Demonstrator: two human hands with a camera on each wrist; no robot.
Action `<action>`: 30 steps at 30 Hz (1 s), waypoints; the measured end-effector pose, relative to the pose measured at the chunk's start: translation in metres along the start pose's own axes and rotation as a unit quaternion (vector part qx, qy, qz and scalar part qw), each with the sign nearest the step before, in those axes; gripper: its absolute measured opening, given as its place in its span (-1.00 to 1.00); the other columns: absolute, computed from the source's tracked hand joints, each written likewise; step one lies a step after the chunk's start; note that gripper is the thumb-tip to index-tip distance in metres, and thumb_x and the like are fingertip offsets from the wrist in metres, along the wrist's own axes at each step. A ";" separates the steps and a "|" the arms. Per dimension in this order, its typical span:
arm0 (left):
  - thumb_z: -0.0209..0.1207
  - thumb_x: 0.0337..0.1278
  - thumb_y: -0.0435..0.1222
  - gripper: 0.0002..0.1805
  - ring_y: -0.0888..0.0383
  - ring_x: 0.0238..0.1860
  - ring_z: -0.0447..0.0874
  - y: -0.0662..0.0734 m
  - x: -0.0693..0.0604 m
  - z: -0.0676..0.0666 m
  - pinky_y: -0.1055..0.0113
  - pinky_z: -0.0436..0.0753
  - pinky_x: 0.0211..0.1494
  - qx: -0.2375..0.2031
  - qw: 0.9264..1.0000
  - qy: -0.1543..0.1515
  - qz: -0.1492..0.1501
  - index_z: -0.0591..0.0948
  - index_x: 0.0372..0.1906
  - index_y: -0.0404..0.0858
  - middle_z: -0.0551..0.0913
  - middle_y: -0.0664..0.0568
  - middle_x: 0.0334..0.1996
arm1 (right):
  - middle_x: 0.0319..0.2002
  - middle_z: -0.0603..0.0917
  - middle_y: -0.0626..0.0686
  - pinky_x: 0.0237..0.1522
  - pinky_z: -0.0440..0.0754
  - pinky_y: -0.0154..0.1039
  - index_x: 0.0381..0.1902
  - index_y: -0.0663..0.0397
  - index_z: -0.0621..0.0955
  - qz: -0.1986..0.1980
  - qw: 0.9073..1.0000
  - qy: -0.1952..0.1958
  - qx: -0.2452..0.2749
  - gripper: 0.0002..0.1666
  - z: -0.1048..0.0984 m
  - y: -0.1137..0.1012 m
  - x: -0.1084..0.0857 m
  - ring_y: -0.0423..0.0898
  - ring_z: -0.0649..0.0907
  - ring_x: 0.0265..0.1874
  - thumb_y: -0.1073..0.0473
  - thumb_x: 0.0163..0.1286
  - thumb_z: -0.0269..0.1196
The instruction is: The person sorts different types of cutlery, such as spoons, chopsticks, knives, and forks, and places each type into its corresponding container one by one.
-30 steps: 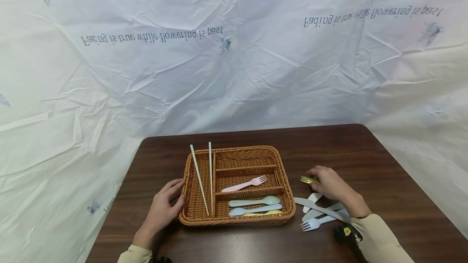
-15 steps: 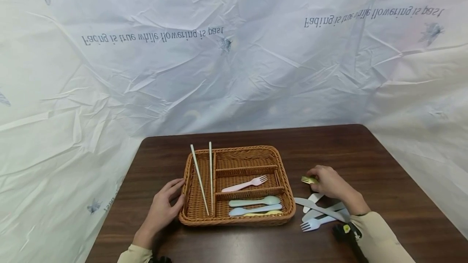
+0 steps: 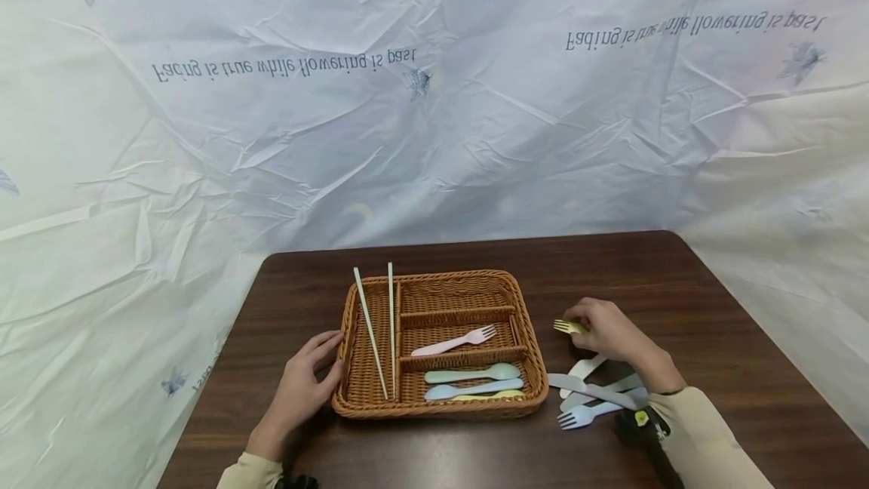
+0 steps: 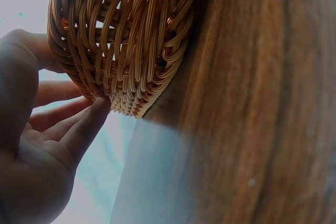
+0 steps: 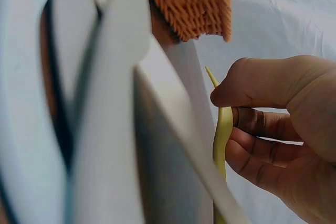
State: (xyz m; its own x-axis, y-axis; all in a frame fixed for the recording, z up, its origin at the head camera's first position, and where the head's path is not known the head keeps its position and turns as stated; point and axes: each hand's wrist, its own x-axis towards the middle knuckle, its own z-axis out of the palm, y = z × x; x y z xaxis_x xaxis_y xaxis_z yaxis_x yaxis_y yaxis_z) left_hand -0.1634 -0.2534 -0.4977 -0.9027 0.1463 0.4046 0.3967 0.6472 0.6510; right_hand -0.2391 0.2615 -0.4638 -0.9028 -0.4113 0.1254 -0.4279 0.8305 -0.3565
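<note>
A wicker basket (image 3: pixel 444 415) with compartments stands mid-table. Its left edge is touched by my left hand (image 3: pixel 299 387), whose fingers lie relaxed along the wicker side (image 4: pixel 123 35) in the left wrist view. To the right of the basket, my right hand (image 3: pixel 611 334) pinches a yellow fork (image 3: pixel 565 327) between thumb and fingers; the right wrist view shows the yellow fork (image 5: pixel 222 129) edge-on. Two white chopsticks (image 3: pixel 370 330) lean in the left compartment. A pink fork (image 3: pixel 453 342) lies in the middle one, and green, blue (image 3: pixel 473 389) and yellow utensils in the front one.
Below my right hand, several pale utensils lie crossed on the dark table (image 3: pixel 434 466), among them a light blue fork (image 3: pixel 591 413) and a grey knife (image 3: pixel 566 381). A white printed sheet (image 3: pixel 434 134) hangs behind the table.
My right hand has lifted slightly and moved a little up and left in the head view with the yellow fork. The pale utensils beneath shifted slightly. My left hand stays at the basket.
</note>
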 end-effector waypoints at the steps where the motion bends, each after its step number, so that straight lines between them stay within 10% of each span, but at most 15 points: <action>1: 0.20 0.19 -0.48 -0.53 -0.13 0.16 0.57 0.000 0.000 0.000 0.15 0.72 0.03 0.000 1.000 0.000 0.000 0.53 0.23 -0.39 0.50 -0.18 0.19 | -0.40 0.54 -0.08 -0.58 0.31 -0.39 -0.16 0.16 0.71 -0.005 1.000 0.003 -0.002 -0.72 -0.001 -0.001 0.001 -0.23 0.38 -0.52 0.30 0.12 0.38; 30: 0.20 0.18 -0.48 -0.53 -0.12 0.15 0.57 0.001 0.000 0.000 0.15 0.73 0.01 0.000 1.000 0.002 -0.004 0.54 0.23 -0.37 0.51 -0.15 0.19 | -0.18 0.63 0.04 -0.47 0.48 -0.33 -0.09 0.12 0.72 -0.086 0.996 0.030 0.004 -0.70 -0.027 -0.057 0.037 -0.18 0.53 -0.38 0.28 0.18 0.37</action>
State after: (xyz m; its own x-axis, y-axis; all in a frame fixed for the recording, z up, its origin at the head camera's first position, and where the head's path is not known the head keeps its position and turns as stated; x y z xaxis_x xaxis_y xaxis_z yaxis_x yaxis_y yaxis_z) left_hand -0.1634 -0.2528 -0.4971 -0.9049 0.1391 0.4022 0.3903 0.6480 0.6540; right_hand -0.2491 0.2093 -0.4143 -0.8174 -0.5234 0.2406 -0.5761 0.7468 -0.3323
